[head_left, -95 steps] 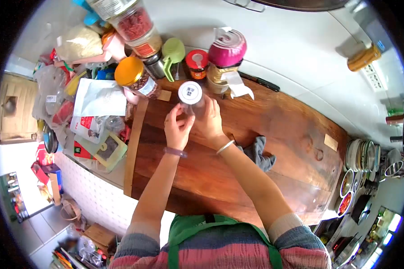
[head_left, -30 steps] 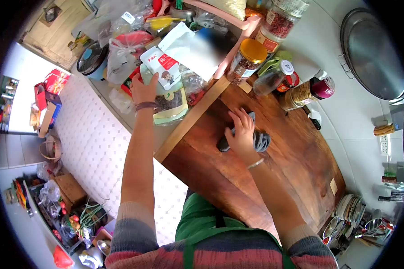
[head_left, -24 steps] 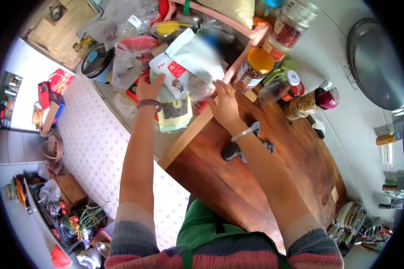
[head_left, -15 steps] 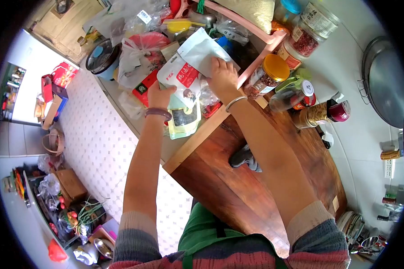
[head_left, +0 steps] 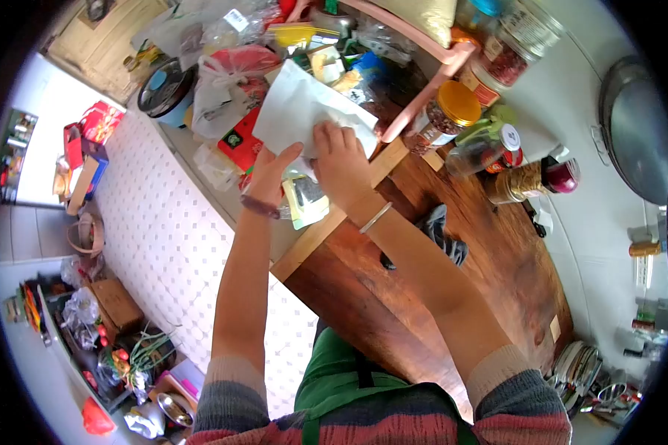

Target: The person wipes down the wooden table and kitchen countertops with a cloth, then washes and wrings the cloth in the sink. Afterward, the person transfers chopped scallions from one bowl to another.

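I see white pouch [head_left: 286,100] over cluttered counter [head_left: 246,226], beyond wooden strip [head_left: 326,228] edging brown tabletop [head_left: 349,271]. Right hand [head_left: 340,165] lies across pouch, fingers bent; left hand [head_left: 269,174] at its lower edge. Hands near each other; I can't tell whether either grips. Yellow-green packet [head_left: 306,211] just below hands; red packet [head_left: 240,141] beside pouch. Gray cloth [head_left: 436,226] on tabletop.
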Motion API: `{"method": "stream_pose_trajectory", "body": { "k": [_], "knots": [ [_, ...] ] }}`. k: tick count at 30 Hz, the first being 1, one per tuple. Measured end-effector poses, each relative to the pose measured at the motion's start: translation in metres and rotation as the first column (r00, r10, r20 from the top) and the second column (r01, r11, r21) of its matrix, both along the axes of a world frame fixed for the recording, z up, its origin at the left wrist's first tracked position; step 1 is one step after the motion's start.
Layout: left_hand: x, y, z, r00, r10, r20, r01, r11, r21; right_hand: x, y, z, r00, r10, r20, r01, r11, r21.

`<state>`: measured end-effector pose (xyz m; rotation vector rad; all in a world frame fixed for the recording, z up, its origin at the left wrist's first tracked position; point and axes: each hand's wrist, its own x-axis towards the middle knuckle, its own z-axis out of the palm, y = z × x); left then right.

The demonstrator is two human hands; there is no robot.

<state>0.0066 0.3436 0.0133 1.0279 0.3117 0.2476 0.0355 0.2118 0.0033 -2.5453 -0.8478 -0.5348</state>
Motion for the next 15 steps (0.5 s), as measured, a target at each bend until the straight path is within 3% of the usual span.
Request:
{"method": "stream_pose_trajectory", "body": {
  "k": [3,5,7,10,12,13,15],
  "knots": [
    [0.006,0.008,-0.024,0.99,0.099,-0.102,-0.058,0.936,0.346,-0.011,0.0,-0.003,0.999,0.034,-0.016,-0.033,0.999,0.004],
    [0.007,0.014,-0.036,0.985,0.153,-0.073,-0.12,0.931,0.344,-0.026,-0.011,0.011,0.988,0.13,-0.081,-0.114,0.977,0.183],
    [0.002,0.016,-0.033,0.983,0.178,-0.047,-0.152,0.929,0.337,-0.031,-0.027,0.01,0.984,0.132,-0.122,-0.072,0.912,0.404],
    [-0.011,0.018,-0.004,0.98,0.2,-0.014,-0.184,0.927,0.327,-0.032,-0.074,0.002,0.991,-0.105,-0.078,0.129,0.876,0.466],
    [-0.018,0.019,0.023,0.969,0.247,0.002,-0.232,0.908,0.349,-0.026,-0.113,-0.018,0.922,-0.22,-0.318,0.359,0.793,0.492],
    [-0.022,0.016,0.035,0.971,0.239,0.006,-0.225,0.905,0.36,-0.025,-0.128,-0.024,0.85,-0.236,-0.471,0.475,0.729,0.493],
    [-0.027,0.009,0.057,0.975,0.22,0.016,-0.209,0.899,0.386,-0.036,-0.145,-0.037,0.853,-0.109,-0.511,0.435,0.691,0.578]
  ]
}}
